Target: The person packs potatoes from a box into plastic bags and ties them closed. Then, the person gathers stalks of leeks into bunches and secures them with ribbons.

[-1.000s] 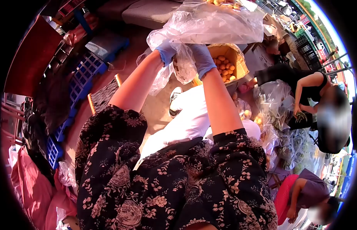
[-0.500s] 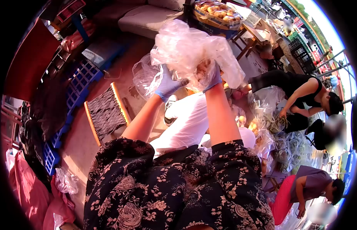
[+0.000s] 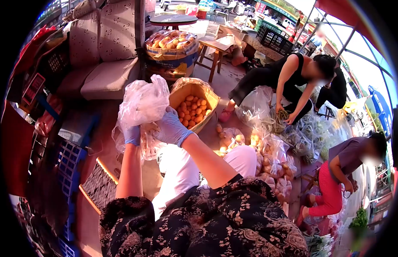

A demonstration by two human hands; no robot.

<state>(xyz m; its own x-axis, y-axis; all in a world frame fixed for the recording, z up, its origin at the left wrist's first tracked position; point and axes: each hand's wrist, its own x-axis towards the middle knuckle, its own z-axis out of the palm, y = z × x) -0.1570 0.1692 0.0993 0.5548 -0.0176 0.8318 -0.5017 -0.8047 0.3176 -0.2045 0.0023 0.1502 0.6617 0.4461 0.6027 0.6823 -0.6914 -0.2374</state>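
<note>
In front of me a bunch of crumpled, see-through plastic bags (image 3: 143, 100) is held up between my gloved hands. My left hand (image 3: 131, 135), in a thin blue glove, is closed around the lower left part of the bags. On their lower right side, my right hand (image 3: 173, 128) grips the plastic, its fingertips partly covered by the film. Just beyond my right hand stands an open cardboard box (image 3: 209, 99) with small orange fruits (image 3: 192, 109) in it. Near my knees lie tied clear bags of round fruit (image 3: 231, 139).
A low woven stool (image 3: 98, 184) stands at my left, near blue plastic crates (image 3: 70, 162). Ahead are a padded seat (image 3: 111, 79), a fruit-filled box (image 3: 171, 53) and a wooden stool (image 3: 212, 47). To the right, a crouching person (image 3: 289, 77) handles bagged greens; another person (image 3: 336, 171) sits nearby.
My view has swung to the right, bringing the box of orange fruits into sight. The bags and both hands have come lower and closer together, and the plastic is more bunched up.
</note>
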